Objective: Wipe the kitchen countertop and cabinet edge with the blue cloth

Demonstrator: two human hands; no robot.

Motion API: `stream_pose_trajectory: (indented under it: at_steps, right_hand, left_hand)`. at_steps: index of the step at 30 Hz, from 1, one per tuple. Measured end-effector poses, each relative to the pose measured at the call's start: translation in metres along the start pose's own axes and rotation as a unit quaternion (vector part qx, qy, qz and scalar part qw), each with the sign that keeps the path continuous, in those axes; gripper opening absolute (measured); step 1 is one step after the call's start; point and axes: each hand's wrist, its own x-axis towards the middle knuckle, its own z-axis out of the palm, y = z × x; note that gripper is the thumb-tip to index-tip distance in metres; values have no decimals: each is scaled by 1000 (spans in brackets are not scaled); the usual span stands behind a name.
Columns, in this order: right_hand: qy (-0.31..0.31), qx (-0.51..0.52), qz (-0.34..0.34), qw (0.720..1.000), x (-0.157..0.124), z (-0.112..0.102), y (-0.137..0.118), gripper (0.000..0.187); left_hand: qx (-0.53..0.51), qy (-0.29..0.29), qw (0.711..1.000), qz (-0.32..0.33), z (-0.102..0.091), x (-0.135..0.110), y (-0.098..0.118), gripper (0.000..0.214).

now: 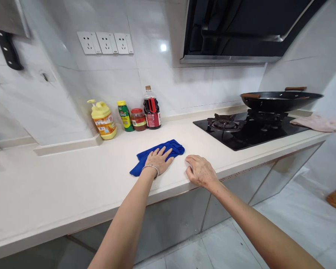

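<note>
The left hand (158, 161) lay flat on the blue cloth (177, 147), its fingers spread apart and pressing down rather than gripping; the cloth was under and around them on the worktop (72, 181), with folds showing beyond the fingertips and one corner trailing out to their left. The right hand (201, 172) was just to the right of the cloth, apart from it, near the front edge. Its fingers were loosely curled with nothing seen in them, though I could not tell whether they had closed fully, or whether they touched the worktop.

Beyond the left fingers and to their left, near the wall, stood a yellow pump bottle (103, 121), a green bottle (126, 116), a red-lidded jar (138, 120) and a dark sauce bottle (152, 112), all upright and clear of the cloth. Farther to the right of the right fingers were the black hob (239, 145), the wok (280, 101) over its far burner and a pink cloth (322, 123) at its right end.

As for progress, the work seemed to be under way, since the cloth was spread and pressed down, not put aside. How much was done or left could not be judged (no streak or crumb marked off one stretch from another).
</note>
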Motion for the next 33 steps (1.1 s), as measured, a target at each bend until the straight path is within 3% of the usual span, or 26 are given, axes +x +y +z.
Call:
stream_pose_trajectory:
  at_steps: [7, 13, 22, 28, 33]
  right_hand:
    - [3, -9, -15, 1000, 1, 1, 3, 38]
    - [30, -7, -22, 999, -1, 4, 6, 37]
    - [34, 3, -27, 999, -1, 6, 6, 37]
    - [16, 1, -13, 1000, 0, 5, 4, 36]
    - [3, 6, -3, 1000, 0, 5, 3, 36]
  left_hand:
    - [-17, 3, 1000, -10, -1, 18, -24, 68]
    - [-14, 15, 998, -58, -2, 10, -70, 68]
    - [2, 20, 989, -146, -1, -22, -141, 71]
    - [14, 16, 983, -184, -1, -57, -165, 72]
    - [31, 16, 976, -216, -1, -88, -173, 72]
